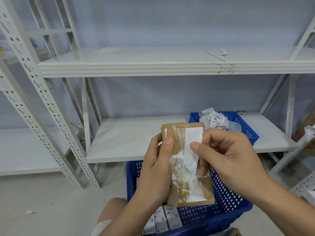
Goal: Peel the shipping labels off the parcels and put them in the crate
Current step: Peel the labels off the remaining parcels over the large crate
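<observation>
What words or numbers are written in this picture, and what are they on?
"2-3": handwritten on the front edge of the upper shelf.
The torn label on the brown parcel: print too smudged to read.
The peeled labels in the small crate: print too small to read.
The labels on the boxes in the big crate: too blurred to read.

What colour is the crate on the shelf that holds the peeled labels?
The crate is blue, with perforated walls; the head view shows it.
</observation>
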